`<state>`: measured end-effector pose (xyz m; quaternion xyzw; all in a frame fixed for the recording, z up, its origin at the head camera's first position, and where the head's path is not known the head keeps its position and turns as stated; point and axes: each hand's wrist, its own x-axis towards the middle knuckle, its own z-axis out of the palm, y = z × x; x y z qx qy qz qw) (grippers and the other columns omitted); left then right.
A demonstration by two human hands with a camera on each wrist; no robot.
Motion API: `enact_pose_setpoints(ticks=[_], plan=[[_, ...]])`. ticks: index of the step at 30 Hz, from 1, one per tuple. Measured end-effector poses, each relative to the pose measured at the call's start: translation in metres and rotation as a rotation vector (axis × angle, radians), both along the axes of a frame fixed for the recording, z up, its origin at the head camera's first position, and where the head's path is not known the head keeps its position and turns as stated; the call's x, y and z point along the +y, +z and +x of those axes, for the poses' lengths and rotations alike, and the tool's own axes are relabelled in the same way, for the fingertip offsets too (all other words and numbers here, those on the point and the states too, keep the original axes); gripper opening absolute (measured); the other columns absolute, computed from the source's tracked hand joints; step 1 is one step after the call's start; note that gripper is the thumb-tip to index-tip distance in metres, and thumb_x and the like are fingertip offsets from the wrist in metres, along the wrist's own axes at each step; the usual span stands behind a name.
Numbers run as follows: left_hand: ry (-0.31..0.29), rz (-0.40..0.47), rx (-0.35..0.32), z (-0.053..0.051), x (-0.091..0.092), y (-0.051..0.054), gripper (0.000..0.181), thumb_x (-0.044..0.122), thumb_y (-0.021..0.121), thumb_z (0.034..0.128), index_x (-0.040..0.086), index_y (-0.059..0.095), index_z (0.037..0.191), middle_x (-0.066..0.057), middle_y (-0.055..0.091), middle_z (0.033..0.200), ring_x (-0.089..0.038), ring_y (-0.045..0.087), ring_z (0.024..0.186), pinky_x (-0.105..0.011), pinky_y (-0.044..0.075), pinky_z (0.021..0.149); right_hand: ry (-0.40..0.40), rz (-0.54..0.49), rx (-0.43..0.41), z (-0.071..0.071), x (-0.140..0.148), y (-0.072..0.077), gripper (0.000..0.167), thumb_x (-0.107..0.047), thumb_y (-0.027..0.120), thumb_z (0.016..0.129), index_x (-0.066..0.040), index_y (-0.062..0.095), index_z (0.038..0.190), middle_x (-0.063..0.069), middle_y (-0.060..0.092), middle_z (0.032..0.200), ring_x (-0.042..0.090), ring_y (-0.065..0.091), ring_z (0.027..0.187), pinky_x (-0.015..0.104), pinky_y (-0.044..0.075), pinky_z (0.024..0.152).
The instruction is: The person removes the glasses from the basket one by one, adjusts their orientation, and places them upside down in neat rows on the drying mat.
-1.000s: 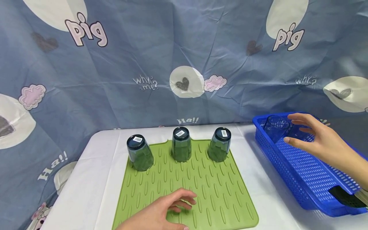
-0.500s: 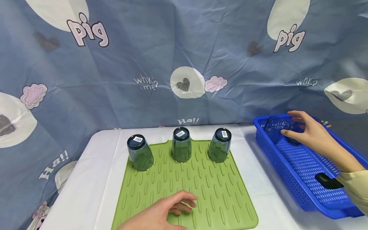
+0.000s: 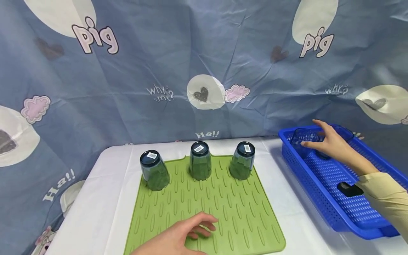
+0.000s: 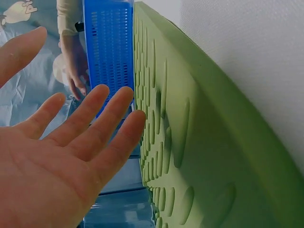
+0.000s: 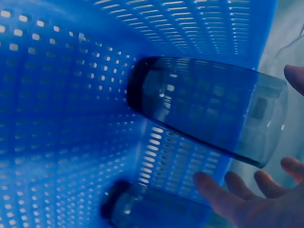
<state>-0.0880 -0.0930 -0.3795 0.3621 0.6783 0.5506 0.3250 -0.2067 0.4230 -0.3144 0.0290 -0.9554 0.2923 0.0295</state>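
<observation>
Head view showed us the right hand over the blue basket, thumb and fingers spread wide and holding nothing, while the right wrist view set a bluish glass between them. That glass sat mouth-up at the basket's far left corner, with a second glass near it; whether any fingertip touched the rim we could not fairly tell. We took the step to be getting hold of it, and judged that the hand did best to come lower, so that thumb and fingers met the sides below the rim and pressed evenly, since a pinch at the lip alone might have slipped. A straight lift seemed wisest to us, with the base clear of wall and neighbour. The left hand hung loosely curved over the green mat, grasping nothing, well apart from the three upturned glasses, and we saw no call for it in this grasp
</observation>
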Motion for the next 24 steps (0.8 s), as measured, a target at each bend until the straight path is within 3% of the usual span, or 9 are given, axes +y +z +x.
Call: enact_pose_setpoints(ticks=[4,7,11,18,24], plan=[[-0.009,0.0,-0.017,0.0,0.0,0.0,0.058,0.016,0.071,0.0925,0.015,0.044,0.143,-0.008,0.054,0.135,-0.017,0.055,0.121,-0.032,0.047,0.1,-0.008,-0.054,-0.063,-0.003,0.004,-0.007,0.105,-0.037,0.073,0.089,0.003,0.001,0.155,0.04,0.019,0.149,0.061,0.029,0.128,0.072,0.033,0.096],[-0.016,-0.005,-0.043,-0.001,0.0,0.002,0.058,0.015,0.07,0.0929,0.015,0.043,0.144,-0.01,0.053,0.137,-0.017,0.055,0.121,-0.032,0.047,0.1,-0.021,-0.092,-0.107,-0.004,0.005,-0.011,0.103,-0.037,0.071,0.09,0.006,0.003,0.154,0.04,0.027,0.145,0.053,0.046,0.119,0.06,0.045,0.094],[-0.019,-0.005,-0.054,-0.002,-0.001,0.002,0.057,0.017,0.069,0.0941,0.015,0.042,0.145,-0.008,0.052,0.138,-0.017,0.055,0.122,-0.032,0.047,0.1,-0.025,-0.158,-0.148,-0.005,0.006,-0.013,0.098,-0.037,0.07,0.092,0.008,0.007,0.153,0.04,0.029,0.144,0.036,0.063,0.1,0.045,0.057,0.082],[-0.018,0.013,-0.034,-0.002,-0.002,0.002,0.058,0.019,0.069,0.0939,0.015,0.042,0.145,-0.008,0.052,0.138,-0.017,0.055,0.122,-0.032,0.047,0.1,-0.029,-0.211,-0.18,-0.009,0.007,-0.016,0.095,-0.034,0.069,0.093,0.006,0.008,0.154,0.04,0.026,0.145,0.031,0.063,0.099,0.045,0.057,0.084],[-0.024,0.013,-0.037,-0.003,-0.001,0.0,0.057,0.018,0.068,0.0946,0.015,0.042,0.145,-0.007,0.053,0.137,-0.016,0.055,0.121,-0.032,0.046,0.101,-0.033,-0.316,-0.197,-0.01,0.006,-0.017,0.093,-0.028,0.071,0.092,0.007,0.01,0.153,0.04,0.021,0.147,0.016,0.065,0.093,0.038,0.058,0.082]])
